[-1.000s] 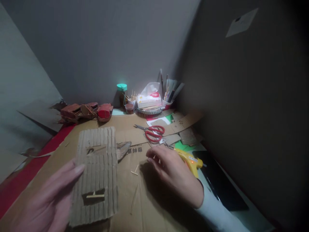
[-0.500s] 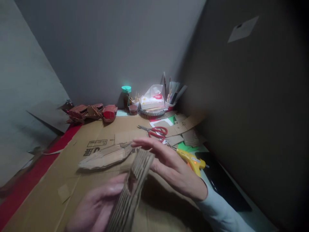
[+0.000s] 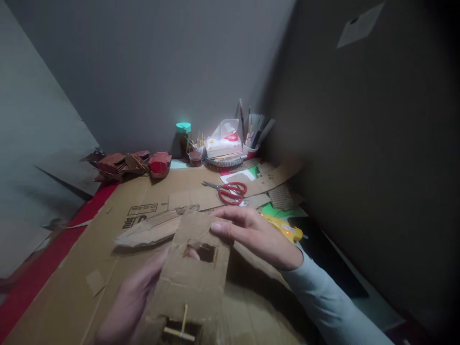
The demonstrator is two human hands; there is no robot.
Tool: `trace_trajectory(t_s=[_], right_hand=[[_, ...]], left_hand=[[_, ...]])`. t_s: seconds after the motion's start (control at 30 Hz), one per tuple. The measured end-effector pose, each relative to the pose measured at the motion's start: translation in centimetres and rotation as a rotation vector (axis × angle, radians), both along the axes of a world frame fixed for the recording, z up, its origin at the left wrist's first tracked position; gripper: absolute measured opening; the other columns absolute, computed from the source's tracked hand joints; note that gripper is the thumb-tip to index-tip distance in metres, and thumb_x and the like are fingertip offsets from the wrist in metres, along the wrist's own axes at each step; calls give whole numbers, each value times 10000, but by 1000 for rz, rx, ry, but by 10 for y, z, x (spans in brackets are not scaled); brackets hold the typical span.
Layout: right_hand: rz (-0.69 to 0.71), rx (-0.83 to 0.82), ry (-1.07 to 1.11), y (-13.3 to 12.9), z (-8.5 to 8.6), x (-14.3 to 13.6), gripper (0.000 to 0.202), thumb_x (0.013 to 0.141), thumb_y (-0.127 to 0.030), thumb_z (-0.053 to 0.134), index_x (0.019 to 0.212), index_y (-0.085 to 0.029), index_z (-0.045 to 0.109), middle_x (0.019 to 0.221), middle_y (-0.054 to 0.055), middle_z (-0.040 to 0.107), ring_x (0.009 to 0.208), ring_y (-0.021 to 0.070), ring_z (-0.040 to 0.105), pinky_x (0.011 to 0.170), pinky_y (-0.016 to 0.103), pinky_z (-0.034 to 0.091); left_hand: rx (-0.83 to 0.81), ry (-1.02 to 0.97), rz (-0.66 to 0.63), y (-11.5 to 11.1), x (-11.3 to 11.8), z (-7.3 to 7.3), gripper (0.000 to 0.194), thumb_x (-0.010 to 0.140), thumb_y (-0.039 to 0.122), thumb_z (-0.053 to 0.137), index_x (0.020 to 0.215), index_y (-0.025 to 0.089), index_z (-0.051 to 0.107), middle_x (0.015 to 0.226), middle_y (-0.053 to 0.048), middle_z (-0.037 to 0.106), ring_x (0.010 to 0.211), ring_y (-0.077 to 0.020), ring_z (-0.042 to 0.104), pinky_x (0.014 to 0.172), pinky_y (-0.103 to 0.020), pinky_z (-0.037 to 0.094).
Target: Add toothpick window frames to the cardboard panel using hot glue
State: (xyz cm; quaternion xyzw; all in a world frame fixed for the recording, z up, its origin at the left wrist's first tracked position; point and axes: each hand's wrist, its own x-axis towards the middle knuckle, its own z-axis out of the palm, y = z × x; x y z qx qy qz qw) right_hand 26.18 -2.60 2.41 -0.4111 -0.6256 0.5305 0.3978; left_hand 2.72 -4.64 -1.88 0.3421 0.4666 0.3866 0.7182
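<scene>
Both hands hold a brown cardboard panel with two rectangular cut-outs (image 3: pixel 192 282): left hand (image 3: pixel 131 299) beneath it, right hand (image 3: pixel 251 235) gripping its top edge.

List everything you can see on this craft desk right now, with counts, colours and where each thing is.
cardboard panel: one, brown, two cut-out windows, held in both hands, near centre
wooden sticks: two, pale, crossed in the lower window
cardboard sheet: one, brown, printed, covering the desk
flat cardboard piece: one, brown, behind the panel
scissors: one, red handles, middle right
glue gun: one, yellow, behind the right hand
jar: one, teal lid, back
tissue pack: one, white, back
cup of tools: one, back right
cardboard models: several, red-brown, back left
left hand: under the panel
right hand: gripping the panel's top edge
</scene>
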Motion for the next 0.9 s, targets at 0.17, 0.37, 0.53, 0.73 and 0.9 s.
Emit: trace_trajectory(t_s=[0.17,0.37,0.53,0.73,0.9], right_hand=[[-49,37,-86,3,-7,5,278,923,-396,605,916,-128,679,729,-11,553,628,103,446,581,234,359],[-139,150,-160,3,-3,6,270,944,-404,570,977,-162,686,831,10,642,697,126,542,664,246,437],[-396,299,-289,-17,18,26,217,969,-339,542,1064,-188,665,1075,51,667,938,190,608,809,281,459],[-679,392,-652,-58,26,61,140,950,-260,572,964,-176,682,918,32,694,759,164,621,658,264,448],[-503,311,-573,-62,23,58,172,969,-298,548,1003,-181,670,953,28,692,838,167,628,731,255,467]], left_hand=[[-109,-71,70,-6,15,25,182,646,436,834,746,305,758,822,86,783,854,-171,711,620,-175,555],[-123,-46,-54,-7,33,29,423,722,263,780,1134,260,686,1045,-45,764,936,-269,716,715,-297,589],[-177,-104,136,-3,27,18,546,676,288,830,1188,310,643,1058,-15,764,948,-276,717,737,-308,612],[-256,-172,105,0,21,12,529,735,251,754,1220,400,606,989,64,779,861,-229,737,721,-284,621],[-99,59,-83,-12,29,16,377,591,392,865,948,343,756,906,0,787,847,-261,727,714,-289,604]])
